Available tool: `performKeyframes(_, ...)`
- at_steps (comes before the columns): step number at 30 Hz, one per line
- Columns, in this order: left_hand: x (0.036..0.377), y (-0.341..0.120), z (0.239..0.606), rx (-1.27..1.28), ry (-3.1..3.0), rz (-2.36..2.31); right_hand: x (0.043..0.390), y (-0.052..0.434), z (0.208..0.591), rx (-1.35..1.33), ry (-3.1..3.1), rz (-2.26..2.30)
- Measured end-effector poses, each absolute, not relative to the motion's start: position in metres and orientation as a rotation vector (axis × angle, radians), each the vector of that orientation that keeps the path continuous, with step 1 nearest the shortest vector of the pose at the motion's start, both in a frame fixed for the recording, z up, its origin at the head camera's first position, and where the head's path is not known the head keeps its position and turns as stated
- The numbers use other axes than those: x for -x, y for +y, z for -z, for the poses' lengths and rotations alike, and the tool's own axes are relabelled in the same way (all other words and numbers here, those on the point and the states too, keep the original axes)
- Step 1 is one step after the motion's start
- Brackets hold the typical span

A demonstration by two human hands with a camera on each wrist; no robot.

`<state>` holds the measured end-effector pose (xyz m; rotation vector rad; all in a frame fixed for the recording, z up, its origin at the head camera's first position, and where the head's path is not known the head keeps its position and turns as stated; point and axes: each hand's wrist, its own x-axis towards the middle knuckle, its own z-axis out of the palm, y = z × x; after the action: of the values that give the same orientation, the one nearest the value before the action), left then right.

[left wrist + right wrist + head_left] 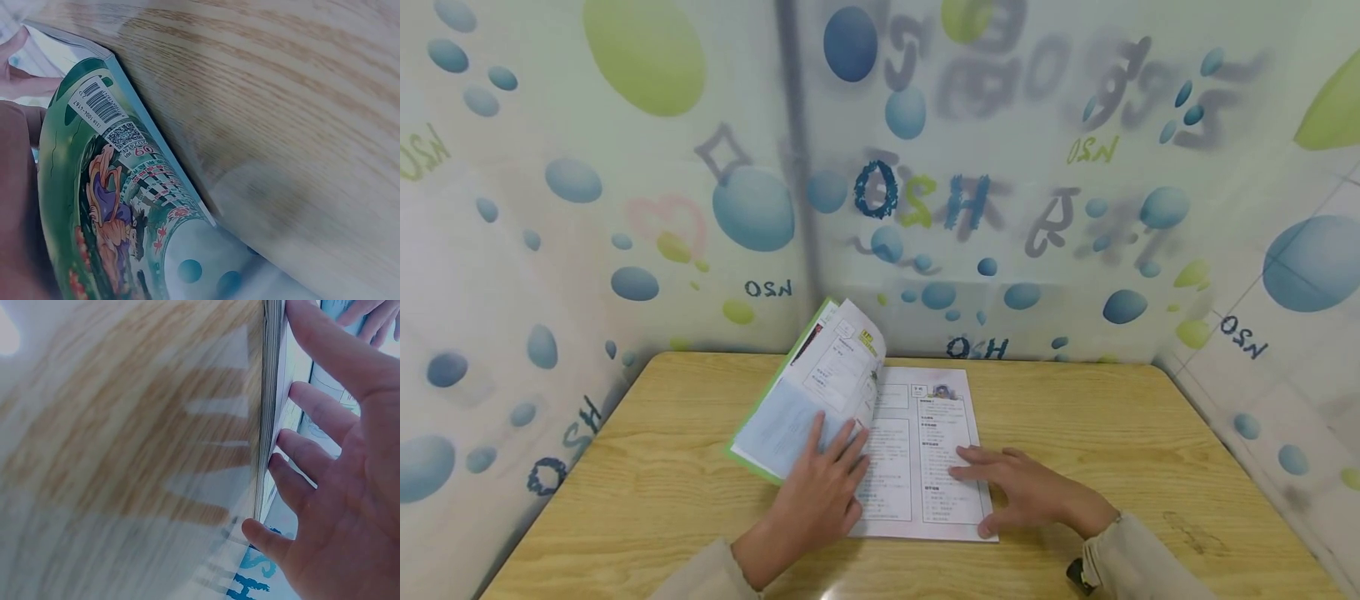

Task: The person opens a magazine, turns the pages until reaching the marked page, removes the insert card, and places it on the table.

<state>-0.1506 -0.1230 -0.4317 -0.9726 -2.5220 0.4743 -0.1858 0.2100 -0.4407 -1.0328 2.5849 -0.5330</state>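
One magazine (917, 442) lies open on one wooden table (1112, 433), roughly at the middle of the tabletop and close to the back wall. Two hands work on it. The left hand (820, 492) lies flat with its fingers spread and straight on the left-hand pages, which rise in a curved, half-lifted bundle (835, 375) above the spine. The right hand (1022, 492) rests palm down on the right-hand page, fingers straight and slightly fanned, the fingertips pointing toward the gutter; the right wrist view shows those fingers (312, 406) lying along the stacked page edges (269, 406). In the left wrist view the green illustrated cover (106, 206) with one barcode (100, 106) tilts up off the table, its lower edge touching the wood. Two beige sleeves reach in from the near edge. A printed wall (1000, 167) with blue and green dots and letters closes in the table on three sides, standing just behind the magazine
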Motion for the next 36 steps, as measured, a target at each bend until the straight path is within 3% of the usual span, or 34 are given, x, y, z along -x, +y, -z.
performKeyframes(36,0.1459,-0.1312,0.43,0.871,-2.728,-0.383,0.1865,0.2132,0.4417,1.092,2.57,0.569)
